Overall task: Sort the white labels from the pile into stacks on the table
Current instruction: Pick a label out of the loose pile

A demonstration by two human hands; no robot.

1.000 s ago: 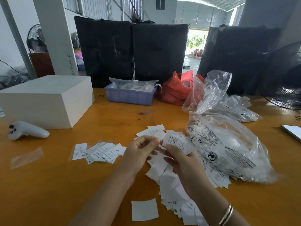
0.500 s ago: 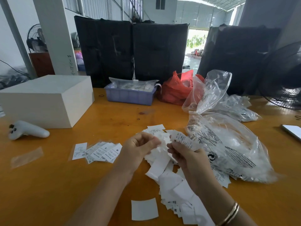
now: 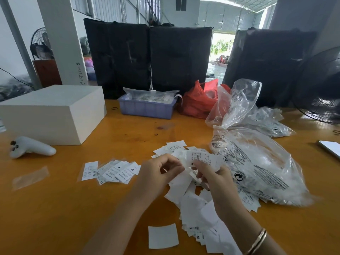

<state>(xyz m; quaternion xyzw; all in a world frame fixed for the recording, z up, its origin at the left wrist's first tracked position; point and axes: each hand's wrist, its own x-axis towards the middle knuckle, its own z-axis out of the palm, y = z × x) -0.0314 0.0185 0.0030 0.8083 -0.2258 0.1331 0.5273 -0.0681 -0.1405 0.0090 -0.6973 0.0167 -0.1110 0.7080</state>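
A printed white label (image 3: 202, 159), marked M, is pinched in the right hand (image 3: 213, 178) above the loose pile of labels (image 3: 191, 201) on the orange desk (image 3: 55, 208); the left hand (image 3: 158, 173) is curled beside it, thumb and fingers closing on a label edge, though exactly what is held cannot be made out. A fanned stack of sorted labels (image 3: 112, 171) lies left of the pile, well apart from it. Two labels could be lifted as one, since the slips overlap and cling. The sorted stack, already spread, could be scattered by a sweeping forearm. A clear plastic bag (image 3: 257, 162) presses against the pile's right side, so slips could be hidden beneath it. Open desk is left between the pile and the sorted stack, and in front of the stack; a single blank label (image 3: 162, 236) lies near the front of the pile.
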